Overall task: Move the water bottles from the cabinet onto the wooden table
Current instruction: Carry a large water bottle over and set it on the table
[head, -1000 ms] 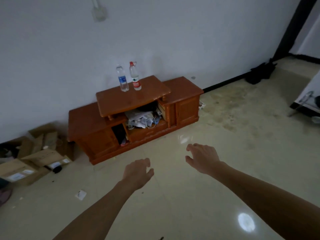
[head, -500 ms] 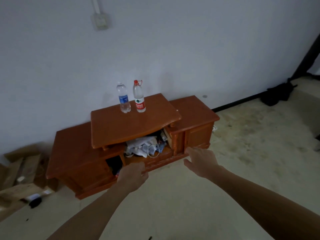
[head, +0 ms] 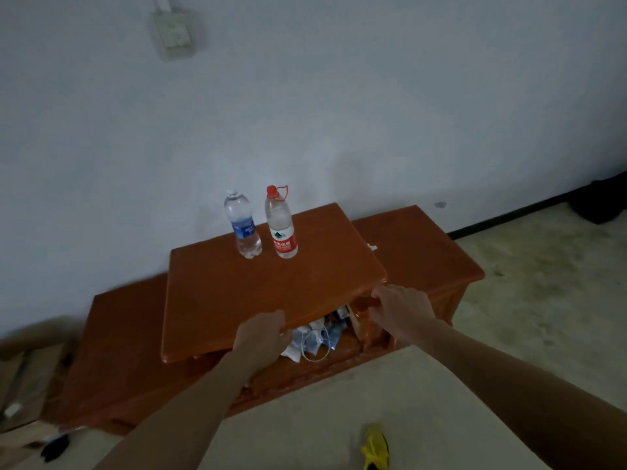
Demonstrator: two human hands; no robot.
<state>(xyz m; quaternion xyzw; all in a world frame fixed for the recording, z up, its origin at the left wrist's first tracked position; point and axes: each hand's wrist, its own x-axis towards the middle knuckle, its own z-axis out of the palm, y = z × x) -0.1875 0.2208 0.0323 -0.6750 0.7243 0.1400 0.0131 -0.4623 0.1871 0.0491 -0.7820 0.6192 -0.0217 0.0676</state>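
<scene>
Sparse home rm: wood TV cabinet (head: 417, 252), tiled floor (head: 543, 300), cardboard boxes (head: 23, 374).

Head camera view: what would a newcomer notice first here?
Two water bottles stand upright side by side at the back of the orange-brown cabinet top: the blue-labelled bottle left of the red-labelled bottle. The left hand and right hand reach toward its front edge, holding nothing.

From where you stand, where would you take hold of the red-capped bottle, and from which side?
The red-capped bottle stands upright on the cabinet, with the blue-labelled bottle close on its left and the wall behind, so only its front and right look free. I would probably grip round its straight body at the label, coming from the front right with the right hand.
</scene>
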